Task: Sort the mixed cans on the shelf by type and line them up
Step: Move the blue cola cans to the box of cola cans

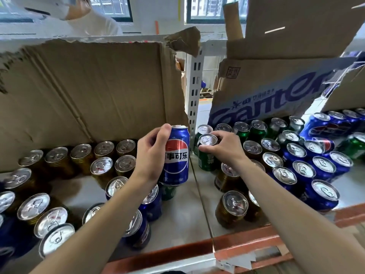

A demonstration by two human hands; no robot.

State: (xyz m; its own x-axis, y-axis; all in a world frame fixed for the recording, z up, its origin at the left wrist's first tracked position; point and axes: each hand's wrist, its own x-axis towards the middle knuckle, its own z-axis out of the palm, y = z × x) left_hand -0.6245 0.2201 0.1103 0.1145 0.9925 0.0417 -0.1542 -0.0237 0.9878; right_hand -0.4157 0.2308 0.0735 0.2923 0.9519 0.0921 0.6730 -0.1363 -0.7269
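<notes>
My left hand (pixel 152 155) grips a blue can (pixel 175 155) upright, lifted above the shelf (pixel 187 220) near the middle post (pixel 194 86). My right hand (pixel 225 149) pinches the top rim of a green can (pixel 207 155) standing on the shelf, just right of the blue one. Gold cans (pixel 102 155) stand left by the cardboard (pixel 88 89); blue cans (pixel 304 175) and green ones fill the right.

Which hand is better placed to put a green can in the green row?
Right: the right hand grips a green can beside the green row; the left hand holds a blue can.
</notes>
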